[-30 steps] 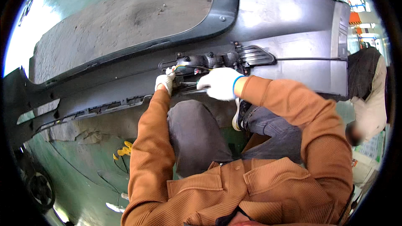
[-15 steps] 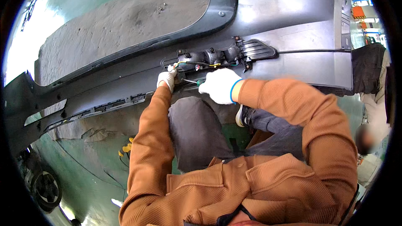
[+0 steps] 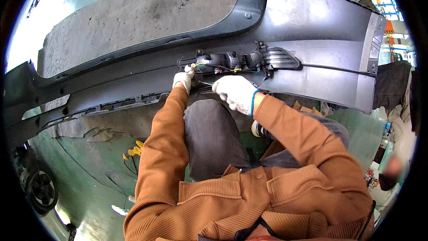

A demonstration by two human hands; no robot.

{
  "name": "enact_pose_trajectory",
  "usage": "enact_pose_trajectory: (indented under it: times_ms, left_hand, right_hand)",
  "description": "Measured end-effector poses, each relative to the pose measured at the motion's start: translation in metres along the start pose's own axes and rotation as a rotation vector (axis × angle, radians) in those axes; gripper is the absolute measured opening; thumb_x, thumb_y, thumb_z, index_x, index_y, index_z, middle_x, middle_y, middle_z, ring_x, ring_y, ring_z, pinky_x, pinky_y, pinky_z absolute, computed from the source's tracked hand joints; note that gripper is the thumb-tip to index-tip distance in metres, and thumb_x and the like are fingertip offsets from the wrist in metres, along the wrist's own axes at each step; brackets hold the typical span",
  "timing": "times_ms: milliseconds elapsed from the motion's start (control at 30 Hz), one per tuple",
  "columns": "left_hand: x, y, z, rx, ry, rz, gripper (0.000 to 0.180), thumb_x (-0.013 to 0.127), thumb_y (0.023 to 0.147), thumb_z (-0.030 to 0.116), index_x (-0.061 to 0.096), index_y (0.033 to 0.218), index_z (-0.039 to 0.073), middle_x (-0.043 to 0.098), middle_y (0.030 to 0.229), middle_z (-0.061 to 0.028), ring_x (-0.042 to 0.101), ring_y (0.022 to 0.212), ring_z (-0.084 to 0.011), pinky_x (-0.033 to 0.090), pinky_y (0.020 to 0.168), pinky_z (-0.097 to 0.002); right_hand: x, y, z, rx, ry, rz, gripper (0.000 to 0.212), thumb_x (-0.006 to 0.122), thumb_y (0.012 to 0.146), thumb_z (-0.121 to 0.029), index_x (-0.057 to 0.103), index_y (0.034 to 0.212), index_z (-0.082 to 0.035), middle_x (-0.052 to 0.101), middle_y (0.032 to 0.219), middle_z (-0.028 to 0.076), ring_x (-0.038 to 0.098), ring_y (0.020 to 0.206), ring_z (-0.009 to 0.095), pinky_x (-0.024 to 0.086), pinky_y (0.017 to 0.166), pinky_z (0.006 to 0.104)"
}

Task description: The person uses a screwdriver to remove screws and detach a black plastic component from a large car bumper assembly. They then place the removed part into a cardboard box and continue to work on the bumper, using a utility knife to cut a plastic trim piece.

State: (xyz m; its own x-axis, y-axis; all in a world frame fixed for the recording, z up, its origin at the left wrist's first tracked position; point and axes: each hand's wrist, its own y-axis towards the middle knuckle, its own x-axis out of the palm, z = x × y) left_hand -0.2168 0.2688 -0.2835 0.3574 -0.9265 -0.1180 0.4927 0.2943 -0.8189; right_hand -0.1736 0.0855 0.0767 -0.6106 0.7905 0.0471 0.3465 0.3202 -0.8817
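A large dark grey car bumper (image 3: 312, 76) lies inside-up on the floor in front of me. On its inner face sits a black lamp housing (image 3: 227, 60) with yellow and black wires (image 3: 209, 67). My left hand (image 3: 183, 80), in a white glove, pinches the wires at the housing's left end. My right hand (image 3: 236, 93), also gloved, grips a thin tool handle whose metal shaft (image 3: 206, 83) points left toward the left hand. Both orange sleeves come up from the lower edge.
A green floor (image 3: 89, 169) with a grey concrete patch (image 3: 133, 18) lies around the bumper. A yellow object and loose cables (image 3: 133, 151) lie on the floor at my left. A wheel (image 3: 42, 192) shows at lower left. Another person (image 3: 392, 169) stands at the right edge.
The view has shifted so the bumper sits slightly lower and more centred. Both hands stay at the lamp housing, the left one moved a little up toward the wires.
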Motion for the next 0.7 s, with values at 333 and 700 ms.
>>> enact_pose_trajectory:
  times_ms: [333,700]
  left_hand:
    - [-0.02,-0.047,0.03,0.135,-0.071,-0.104,0.038,0.075,0.092,0.034,0.077,0.111,0.001,0.073,0.1,-0.0066,0.064,0.087,-0.0188,0.052,0.079,-0.0365]
    - [-0.028,-0.001,-0.004,-0.161,-0.338,-0.149,0.03,0.067,0.103,0.04,0.07,0.091,0.013,0.065,0.067,-0.0011,0.054,0.046,-0.0191,0.039,0.044,-0.0352]
  right_hand:
    - [-0.001,-0.011,-0.035,-0.626,-2.013,-0.135,0.023,0.06,0.09,-0.018,0.082,0.094,-0.015,0.078,0.095,0.017,0.077,0.089,0.037,0.062,0.078,0.0508]
    - [0.005,0.073,0.047,-0.789,-1.554,0.281,0.017,0.062,0.093,-0.014,0.077,0.087,-0.018,0.077,0.086,0.003,0.076,0.089,0.024,0.058,0.071,0.037]
